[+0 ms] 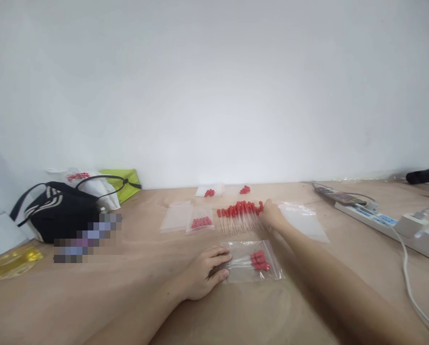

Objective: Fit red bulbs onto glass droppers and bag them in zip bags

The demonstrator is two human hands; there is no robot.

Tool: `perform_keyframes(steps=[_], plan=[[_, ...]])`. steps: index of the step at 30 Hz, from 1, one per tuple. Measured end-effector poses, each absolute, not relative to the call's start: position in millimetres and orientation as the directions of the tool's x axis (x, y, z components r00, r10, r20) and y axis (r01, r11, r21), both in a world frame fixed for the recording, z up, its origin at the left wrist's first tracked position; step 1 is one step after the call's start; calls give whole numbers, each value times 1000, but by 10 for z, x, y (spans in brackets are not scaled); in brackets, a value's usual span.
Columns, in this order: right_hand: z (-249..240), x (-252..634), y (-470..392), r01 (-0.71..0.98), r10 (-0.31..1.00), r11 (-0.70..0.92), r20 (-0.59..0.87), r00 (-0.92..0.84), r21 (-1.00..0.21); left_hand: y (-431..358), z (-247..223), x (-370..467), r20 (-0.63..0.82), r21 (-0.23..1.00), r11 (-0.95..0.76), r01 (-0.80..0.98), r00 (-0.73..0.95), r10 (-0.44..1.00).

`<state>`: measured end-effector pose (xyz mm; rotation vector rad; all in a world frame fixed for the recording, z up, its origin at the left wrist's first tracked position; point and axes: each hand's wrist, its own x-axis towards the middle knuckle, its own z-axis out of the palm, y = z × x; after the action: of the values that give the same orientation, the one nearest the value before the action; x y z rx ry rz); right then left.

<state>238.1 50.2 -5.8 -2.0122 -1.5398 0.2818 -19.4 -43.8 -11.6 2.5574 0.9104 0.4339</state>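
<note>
- Pressing flat, the left hand (pixel 203 275) holds down the open end of a clear bag (pixel 252 261) near the desk's (pixel 128 297) front, a few red-capped droppers inside.
- The right hand (pixel 272 214) reaches to the right end of the dropper row (pixel 239 215); fingers curled over it, grip hidden, so I cannot tell if anything is held.
- Droppers look light, thin, probably brittle: best pinched at the rubber caps. The bag is slippery film.
- Filled bags (pixel 200 221) lie left, a power strip (pixel 379 219) and cable right; open room in front.
</note>
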Motion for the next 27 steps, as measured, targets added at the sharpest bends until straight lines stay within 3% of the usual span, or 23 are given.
perform_keyframes(steps=[5, 7, 10, 18, 27], plan=[[-26, 2637, 113, 734, 942, -57, 207, 264, -676, -436, -131, -196, 145, 465, -698, 545, 731, 667], [-100, 2688, -111, 510, 935, 22, 198, 293, -860, -436, -133, -194, 150, 469, -698, 540, 731, 666], [-220, 2663, -375, 238, 917, 77, 162, 364, -968, -433, -129, -188, 159, 468, -701, 538, 729, 665], [-330, 2490, -441, -51, 905, 176, 141, 401, -983, -449, -91, -169, 128, 463, -682, 566, 718, 684], [-297, 2444, -537, -69, 944, 80, 53, 327, -994, -452, -86, -165, 147, 471, -684, 557, 715, 683]])
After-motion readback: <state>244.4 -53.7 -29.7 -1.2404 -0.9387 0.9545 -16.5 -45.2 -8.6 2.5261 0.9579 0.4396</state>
